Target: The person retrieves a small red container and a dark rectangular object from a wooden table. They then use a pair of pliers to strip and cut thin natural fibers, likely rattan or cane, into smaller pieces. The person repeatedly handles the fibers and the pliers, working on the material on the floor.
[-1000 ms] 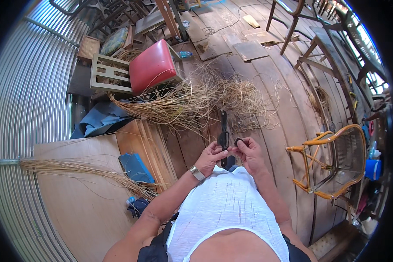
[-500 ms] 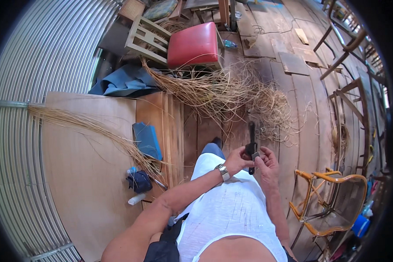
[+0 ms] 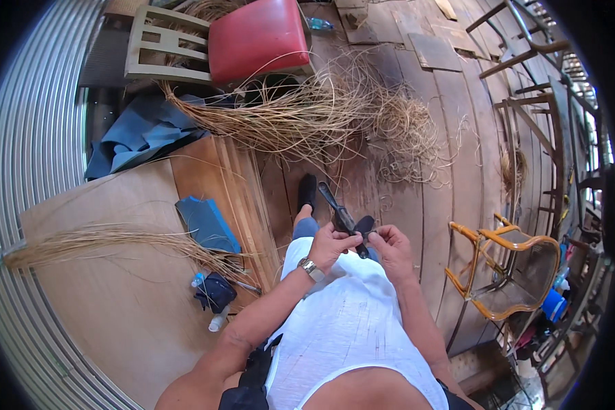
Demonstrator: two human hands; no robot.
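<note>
My left hand point(image 3: 331, 247) wraps round a black metal tool with a long handle at each end, which looks like a spokeshave point(image 3: 343, 217). The tool slants over my lap, its far handle pointing away from me. Close beside it on the right, my right hand point(image 3: 391, 250) has its thumb and fingertips pinched together at the tool's middle. Whatever lies between those fingertips is too small to make out. Beyond the hands show a dark shoe point(image 3: 307, 190) and the wooden floor.
A bundle of cane strands point(image 3: 273, 119) and curled shavings point(image 3: 413, 133) lie ahead. Left are a wooden board point(image 3: 96, 294), more strands point(image 3: 116, 239), a blue piece point(image 3: 208, 224) and a dark pouch point(image 3: 216, 292). A red-seated chair point(image 3: 256, 41) lies beyond; a rattan chair frame point(image 3: 506, 273) stands right.
The view has shifted, so the surroundings sit differently. The tool has tilted, its far end now leaning left. A small grey plate at my right fingertips no longer shows clearly.
</note>
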